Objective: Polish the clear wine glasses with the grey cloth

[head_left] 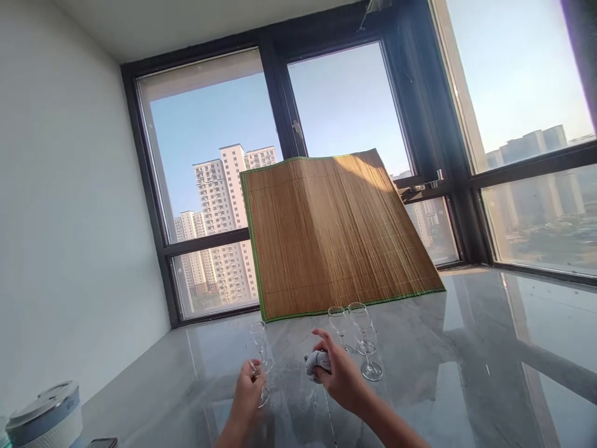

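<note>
My left hand (249,384) is closed round the stem of a clear wine glass (255,346), whose foot shows just right of the fingers at the grey counter. Close behind it stands a second wine glass (267,365), partly overlapped by the first. My right hand (339,368) grips a bunched grey cloth (318,362) between thumb and fingers, with the index finger raised. Beyond and to the right of that hand, several more stemmed glasses (372,371) stand upright in a cluster. The cloth is apart from all the glasses.
A bamboo mat (336,236) with green edging leans against the window behind the glasses. The glossy grey counter (410,348) reflects light. At the lower left are a lidded cup (45,414) and the edge of a dark flat object (102,443). A white wall (69,218) bounds the left side.
</note>
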`<state>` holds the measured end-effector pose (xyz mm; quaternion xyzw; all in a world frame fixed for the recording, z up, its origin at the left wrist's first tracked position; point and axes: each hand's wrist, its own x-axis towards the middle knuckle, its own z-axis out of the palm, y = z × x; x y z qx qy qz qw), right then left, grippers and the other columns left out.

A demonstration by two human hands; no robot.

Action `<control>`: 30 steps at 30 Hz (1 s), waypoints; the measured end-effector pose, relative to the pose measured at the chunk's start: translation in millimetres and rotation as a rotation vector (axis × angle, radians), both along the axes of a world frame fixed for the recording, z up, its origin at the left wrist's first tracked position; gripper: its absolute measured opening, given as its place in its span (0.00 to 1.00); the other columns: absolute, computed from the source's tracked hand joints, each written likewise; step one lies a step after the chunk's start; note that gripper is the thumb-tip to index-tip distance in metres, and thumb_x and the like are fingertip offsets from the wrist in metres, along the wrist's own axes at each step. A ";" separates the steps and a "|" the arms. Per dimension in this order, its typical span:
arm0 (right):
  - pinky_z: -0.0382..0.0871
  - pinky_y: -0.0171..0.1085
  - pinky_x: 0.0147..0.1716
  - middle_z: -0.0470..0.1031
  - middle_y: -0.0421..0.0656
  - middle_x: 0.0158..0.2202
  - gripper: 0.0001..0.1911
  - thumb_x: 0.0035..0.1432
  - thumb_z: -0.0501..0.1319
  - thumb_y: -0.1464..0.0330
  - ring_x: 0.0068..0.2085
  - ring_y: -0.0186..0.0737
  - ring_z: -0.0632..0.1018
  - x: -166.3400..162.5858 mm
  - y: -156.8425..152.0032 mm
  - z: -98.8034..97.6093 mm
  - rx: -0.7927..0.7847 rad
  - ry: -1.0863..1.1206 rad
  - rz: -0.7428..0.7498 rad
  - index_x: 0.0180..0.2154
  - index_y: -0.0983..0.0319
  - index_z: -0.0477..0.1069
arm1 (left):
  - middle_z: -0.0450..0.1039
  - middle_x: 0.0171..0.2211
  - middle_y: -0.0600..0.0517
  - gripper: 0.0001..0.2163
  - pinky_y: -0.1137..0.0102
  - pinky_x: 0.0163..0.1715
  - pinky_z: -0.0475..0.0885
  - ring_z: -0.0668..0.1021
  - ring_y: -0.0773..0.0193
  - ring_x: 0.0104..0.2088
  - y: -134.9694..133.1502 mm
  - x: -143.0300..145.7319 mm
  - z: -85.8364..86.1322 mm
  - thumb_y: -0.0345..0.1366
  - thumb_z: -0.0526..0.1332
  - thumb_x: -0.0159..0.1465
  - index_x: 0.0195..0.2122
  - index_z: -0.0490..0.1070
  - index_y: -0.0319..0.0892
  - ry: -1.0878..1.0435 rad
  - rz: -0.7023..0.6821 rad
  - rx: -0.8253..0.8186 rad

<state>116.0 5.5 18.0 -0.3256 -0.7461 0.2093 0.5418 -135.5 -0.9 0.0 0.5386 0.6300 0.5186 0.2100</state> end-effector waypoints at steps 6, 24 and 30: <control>0.71 0.40 0.42 0.75 0.42 0.41 0.32 0.50 0.57 0.78 0.38 0.39 0.77 3.8 -1.2 8.2 0.079 0.153 -0.024 0.56 0.56 0.57 | 0.76 0.39 0.48 0.11 0.66 0.40 0.67 0.77 0.58 0.39 -2.5 60.2 -7.5 0.32 0.52 0.61 0.42 0.69 0.45 0.474 -0.077 0.153; 0.69 0.40 0.38 0.73 0.39 0.35 0.28 0.50 0.56 0.76 0.32 0.38 0.75 3.6 16.7 -0.9 -0.014 0.120 -0.227 0.54 0.58 0.58 | 0.77 0.39 0.48 0.18 0.62 0.45 0.69 0.76 0.57 0.38 -4.1 68.5 0.4 0.35 0.53 0.64 0.55 0.70 0.46 0.621 -0.221 0.285; 0.70 0.36 0.33 0.71 0.37 0.33 0.27 0.51 0.59 0.72 0.32 0.36 0.74 -2.3 3.0 8.5 -0.096 0.283 0.019 0.53 0.57 0.57 | 0.79 0.34 0.50 0.21 0.70 0.35 0.70 0.78 0.62 0.33 -0.8 58.4 3.2 0.36 0.50 0.64 0.58 0.67 0.42 0.551 -0.063 0.187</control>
